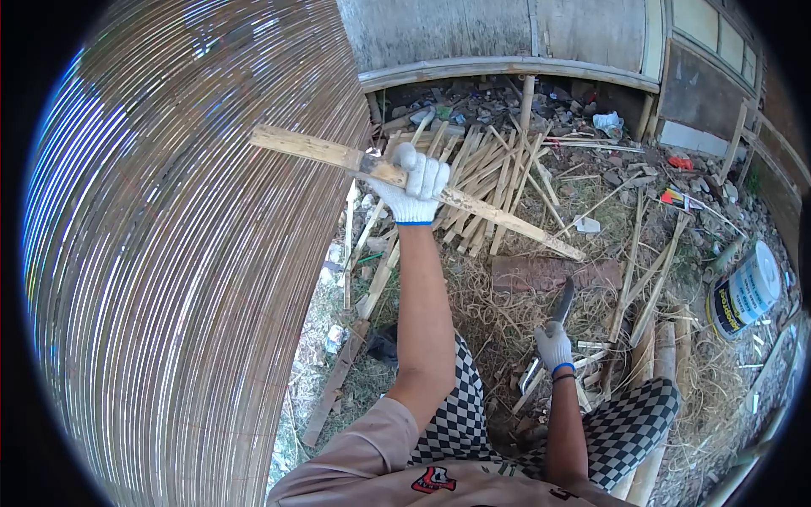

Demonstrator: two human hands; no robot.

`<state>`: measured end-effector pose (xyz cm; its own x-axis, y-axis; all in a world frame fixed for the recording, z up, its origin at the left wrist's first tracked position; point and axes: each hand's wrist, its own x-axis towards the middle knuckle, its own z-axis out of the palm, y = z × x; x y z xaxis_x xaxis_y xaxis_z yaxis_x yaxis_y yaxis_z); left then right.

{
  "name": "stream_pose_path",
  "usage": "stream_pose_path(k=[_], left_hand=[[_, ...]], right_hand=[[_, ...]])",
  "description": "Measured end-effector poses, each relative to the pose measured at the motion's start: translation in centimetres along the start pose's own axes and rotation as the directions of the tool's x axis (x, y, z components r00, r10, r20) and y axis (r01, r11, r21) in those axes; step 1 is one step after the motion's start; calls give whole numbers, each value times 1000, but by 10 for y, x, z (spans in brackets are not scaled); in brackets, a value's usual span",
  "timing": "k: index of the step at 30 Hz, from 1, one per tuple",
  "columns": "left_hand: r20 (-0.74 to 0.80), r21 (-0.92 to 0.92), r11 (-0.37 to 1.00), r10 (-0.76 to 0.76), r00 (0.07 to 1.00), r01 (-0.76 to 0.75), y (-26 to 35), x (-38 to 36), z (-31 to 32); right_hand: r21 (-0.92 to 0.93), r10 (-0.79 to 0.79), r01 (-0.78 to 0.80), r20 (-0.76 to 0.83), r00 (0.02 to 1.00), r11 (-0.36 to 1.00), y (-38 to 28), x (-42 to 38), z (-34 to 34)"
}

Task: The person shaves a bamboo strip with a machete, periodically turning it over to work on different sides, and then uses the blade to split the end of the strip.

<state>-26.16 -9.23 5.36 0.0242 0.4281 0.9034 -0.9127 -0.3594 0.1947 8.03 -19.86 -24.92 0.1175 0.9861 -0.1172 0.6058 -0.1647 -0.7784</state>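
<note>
In a white glove with a blue cuff, my left hand (414, 186) is wrapped round a long split bamboo strip (507, 221), raised at the upper middle of the view. The strip slants from upper left down to the right, its lower end above a reddish-brown block (553, 275) on the ground. My right hand (554, 346), also gloved, is closed round the handle of a knife (565, 300) at the lower right. Its dark blade points up toward the block. Thin shavings (481, 308) lie round the block.
A slatted bamboo screen (194, 253) fills the left side. Behind my left hand lies a pile of split bamboo (498, 169). A labelled bucket (743, 291) stands at the right. Bamboo poles (665, 351) lie beside my right leg, and rubble (473, 97) lies under the wall.
</note>
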Motion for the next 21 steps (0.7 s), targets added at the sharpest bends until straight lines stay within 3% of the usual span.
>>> stream_pose_path(k=[7,11,15,17,19,21], left_hand=[[13,12,1000,-24,1000,24,2,2,-2],[14,38,999,-25,1000,24,2,4,1],[4,55,998,-33,999,32,1,5,8],[34,47,998,-47,998,45,-1,6,7],[23,58,996,-65,998,64,0,4,7],[25,53,996,-73,997,72,0,4,7]], right_hand=[[-16,-74,74,-6,997,997,0,-4,-1],[5,-42,41,36,998,999,0,0,0],[260,-25,1,90,996,966,-12,-2,5],[387,-68,66,-9,998,920,-20,10,31],[263,-199,244,-187,962,933,-82,-6,23],[267,-317,370,-222,922,890,-134,-3,24]])
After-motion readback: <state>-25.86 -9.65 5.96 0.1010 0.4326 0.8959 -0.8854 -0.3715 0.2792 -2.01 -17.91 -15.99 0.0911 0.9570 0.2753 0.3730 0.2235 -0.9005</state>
